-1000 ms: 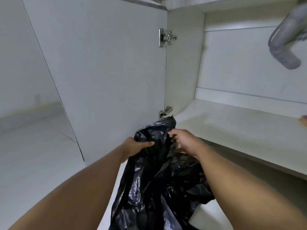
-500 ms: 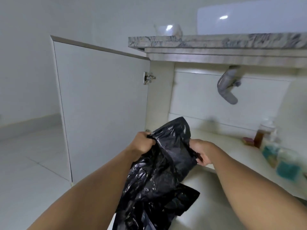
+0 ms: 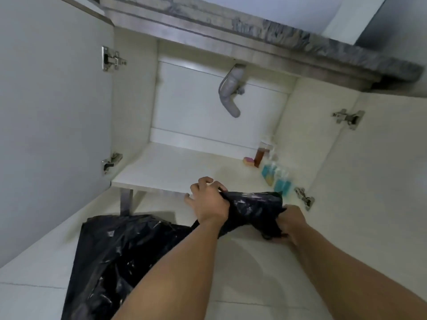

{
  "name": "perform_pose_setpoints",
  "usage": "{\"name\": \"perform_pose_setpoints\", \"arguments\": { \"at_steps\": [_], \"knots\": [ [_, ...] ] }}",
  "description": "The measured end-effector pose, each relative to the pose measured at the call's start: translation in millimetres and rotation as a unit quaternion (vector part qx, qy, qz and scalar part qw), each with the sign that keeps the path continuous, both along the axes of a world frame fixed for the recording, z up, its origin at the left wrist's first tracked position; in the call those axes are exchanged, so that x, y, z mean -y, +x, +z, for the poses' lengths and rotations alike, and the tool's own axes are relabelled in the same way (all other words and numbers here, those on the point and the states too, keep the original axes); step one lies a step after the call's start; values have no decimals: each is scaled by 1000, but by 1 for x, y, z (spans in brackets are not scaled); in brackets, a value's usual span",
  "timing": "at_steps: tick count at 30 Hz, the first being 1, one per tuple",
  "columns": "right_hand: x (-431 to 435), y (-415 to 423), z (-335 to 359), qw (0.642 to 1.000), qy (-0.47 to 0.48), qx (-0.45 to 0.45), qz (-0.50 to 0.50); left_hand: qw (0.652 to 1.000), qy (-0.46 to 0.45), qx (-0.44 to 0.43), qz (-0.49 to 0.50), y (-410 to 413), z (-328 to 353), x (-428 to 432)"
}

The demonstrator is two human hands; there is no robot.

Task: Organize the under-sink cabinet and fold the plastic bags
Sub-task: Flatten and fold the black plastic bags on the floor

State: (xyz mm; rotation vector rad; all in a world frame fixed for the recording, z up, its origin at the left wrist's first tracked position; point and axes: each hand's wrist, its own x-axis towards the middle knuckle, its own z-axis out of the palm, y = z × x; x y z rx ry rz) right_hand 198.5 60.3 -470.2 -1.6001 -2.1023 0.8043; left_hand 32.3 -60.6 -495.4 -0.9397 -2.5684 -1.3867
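Black plastic bag (image 3: 129, 257): bulk on the floor at 7 o'clock. We hold its top stretched between both hands, with left hand (image 3: 209, 200) gripping it at 6 and right hand (image 3: 290, 224) clenching the end at 4. Behind them is the cabinet shelf (image 3: 175, 165), with bottles (image 3: 275, 176) at 3 and the drain pipe (image 3: 228, 93) at 12.

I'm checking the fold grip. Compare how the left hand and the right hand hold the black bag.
The left hand grips the black bag farther from the camera, by the shelf edge; the right hand grips it closer in. The bag's long loose part trails past the left hand onto the floor; the right hand holds a bunched end. Both grip the same bag, a short stretch between them.
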Motion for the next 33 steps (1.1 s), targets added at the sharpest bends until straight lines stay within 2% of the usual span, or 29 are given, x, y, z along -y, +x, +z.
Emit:
{"name": "perform_pose_setpoints", "arguments": {
  "at_steps": [2, 4, 6, 8, 10, 12, 13, 15, 17, 18, 20, 22, 24, 26, 27, 29, 31, 33],
  "knots": [
    [-2, 35, -11, 997, 29, -42, -53, 1000, 6, -12, -8, 24, -12, -17],
    [1, 70, -28, 988, 7, -111, -109, 998, 10, -49, -46, 43, -21, -32],
    [3, 101, -47, 970, -37, -178, -164, 987, -7, -111, -116, 55, -33, -39],
    [6, 123, -65, 964, -80, -180, -180, 967, -34, -138, -211, 58, -52, -42],
    [10, 142, -88, 970, -112, -120, -181, 960, -61, -61, -265, 57, -67, -41],
    [13, 156, -113, 973, -159, 16, -168, 944, -147, -15, -296, 53, -76, -39],
    [18, 160, -124, 961, -208, 108, -146, 923, -205, 19, -326, 52, -80, -39],
    [23, 166, -141, 910, -322, 254, -66, 856, -327, 97, -390, 53, -84, -31],
    [20, 168, -155, 866, -381, 324, 6, 801, -426, 77, -413, 53, -87, -20],
    [18, 167, -160, 851, -393, 347, 32, 787, -456, 60, -411, 53, -91, -14],
    [9, 167, -172, 841, -400, 359, 61, 789, -470, 71, -388, 55, -107, -2],
    [1, 170, -186, 851, -387, 347, 80, 814, -440, 121, -359, 61, -133, 10],
    [-2, 178, -195, 863, -360, 345, 77, 856, -377, 181, -303, 73, -164, 26],
    [0, 192, -200, 870, -327, 361, 69, 876, -340, 216, -263, 90, -192, 45],
    [2, 199, -201, 870, -317, 372, 71, 876, -356, 201, -256, 96, -205, 54],
    [7, 209, -204, 877, -272, 390, 69, 851, -443, 137, -246, 105, -226, 72],
    [17, 215, -211, 908, -128, 396, 45, 840, -491, 50, -224, 113, -241, 85],
    [30, 218, -224, 929, 65, 354, 79, 853, -471, -74, -212, 125, -247, 97]
  ]
}}
